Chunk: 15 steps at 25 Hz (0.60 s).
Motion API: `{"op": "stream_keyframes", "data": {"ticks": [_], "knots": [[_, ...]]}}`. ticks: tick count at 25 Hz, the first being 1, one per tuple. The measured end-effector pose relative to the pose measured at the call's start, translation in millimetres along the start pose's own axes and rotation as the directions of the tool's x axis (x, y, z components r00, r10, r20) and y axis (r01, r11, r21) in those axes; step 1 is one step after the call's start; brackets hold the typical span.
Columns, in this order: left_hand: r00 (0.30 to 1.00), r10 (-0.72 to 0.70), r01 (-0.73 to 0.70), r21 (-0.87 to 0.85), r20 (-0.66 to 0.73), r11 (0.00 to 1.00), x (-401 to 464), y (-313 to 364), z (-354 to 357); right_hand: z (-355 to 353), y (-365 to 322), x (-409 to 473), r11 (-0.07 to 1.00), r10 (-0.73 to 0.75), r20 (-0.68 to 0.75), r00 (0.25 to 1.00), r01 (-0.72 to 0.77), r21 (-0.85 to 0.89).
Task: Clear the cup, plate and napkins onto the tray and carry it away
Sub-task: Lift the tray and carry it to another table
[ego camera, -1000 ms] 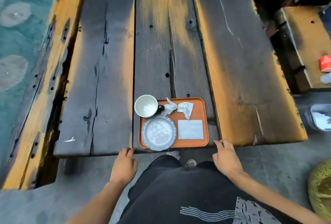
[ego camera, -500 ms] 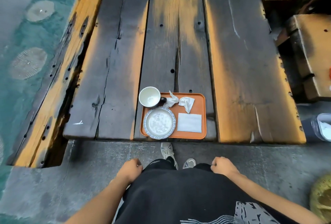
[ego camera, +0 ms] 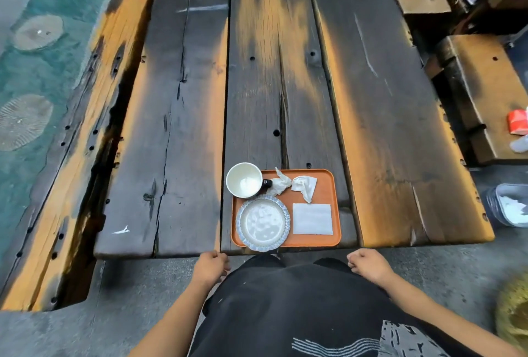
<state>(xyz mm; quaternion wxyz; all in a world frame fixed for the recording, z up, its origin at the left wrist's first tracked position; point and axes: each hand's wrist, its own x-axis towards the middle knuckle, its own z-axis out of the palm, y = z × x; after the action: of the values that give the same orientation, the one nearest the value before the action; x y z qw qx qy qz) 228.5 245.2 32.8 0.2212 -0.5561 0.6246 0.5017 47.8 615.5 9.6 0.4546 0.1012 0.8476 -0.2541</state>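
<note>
An orange tray (ego camera: pixel 328 185) lies at the near edge of the dark wooden table (ego camera: pixel 185 128). On it stand a white cup (ego camera: pixel 244 180) at the far left corner, a blue-rimmed plate (ego camera: pixel 263 223) at the near left, two crumpled napkins (ego camera: pixel 294 184) at the back and a flat folded napkin (ego camera: pixel 312 218) at the near right. My left hand (ego camera: pixel 211 266) hangs just below the table edge, left of the tray, fingers loosely curled, holding nothing. My right hand (ego camera: pixel 367 266) hangs likewise to the tray's right, apart from it.
A wooden bench (ego camera: pixel 485 93) runs along the right with a red carton (ego camera: pixel 518 122) on it. A clear container (ego camera: pixel 508 205) sits off the table's right corner. Another bench (ego camera: pixel 74 128) flanks the left, beside teal paving. Grey concrete floor lies under me.
My hands left the table edge, pulled back with fingers curling, and now sit close under the edge again. The view shifted back then forward. The tray and its load stayed put.
</note>
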Motion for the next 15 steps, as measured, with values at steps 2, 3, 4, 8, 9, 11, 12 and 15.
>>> {"op": "stream_keyframes", "data": {"ticks": [2,3,4,8,9,11,12,15], "knots": [[1.000,0.001,-0.001,-0.078,0.001,0.997,4.0,15.5,-10.4,-5.1,-12.4,-0.9,0.994,0.023,-0.041,0.999,-0.018,0.109],[1.000,0.011,-0.012,-0.102,-0.007,0.995,7.3,23.3,-15.3,-8.3,-22.7,-4.1,0.990,0.029,-0.073,0.997,-0.019,0.140],[1.000,0.023,-0.024,-0.120,-0.015,0.993,10.4,31.0,-18.8,-11.5,-32.9,-6.2,0.988,0.034,-0.115,0.993,-0.016,0.156],[0.999,0.041,-0.040,-0.197,0.002,0.980,20.0,60.8,-29.7,-23.4,-63.7,3.3,0.987,0.031,-0.182,0.983,-0.001,0.164],[0.999,0.045,-0.042,-0.207,0.007,0.977,22.2,68.0,-30.6,-26.5,-69.4,8.1,0.983,0.037,-0.185,0.982,-0.003,0.181],[0.998,0.070,-0.067,-0.222,0.005,0.973,25.9,81.7,-32.2,-30.3,-77.6,21.5,0.979,0.045,-0.199,0.979,-0.004,0.202],[0.997,0.082,-0.080,-0.229,0.000,0.970,29.1,88.3,-31.8,-33.0,-81.4,29.2,0.980,0.038,-0.203,0.978,0.003,0.199],[0.996,0.088,-0.085,-0.226,0.001,0.970,36.1,103.6,-27.5,-38.3,-94.6,46.9,0.979,0.032,-0.221,0.975,0.014,0.204]]}}
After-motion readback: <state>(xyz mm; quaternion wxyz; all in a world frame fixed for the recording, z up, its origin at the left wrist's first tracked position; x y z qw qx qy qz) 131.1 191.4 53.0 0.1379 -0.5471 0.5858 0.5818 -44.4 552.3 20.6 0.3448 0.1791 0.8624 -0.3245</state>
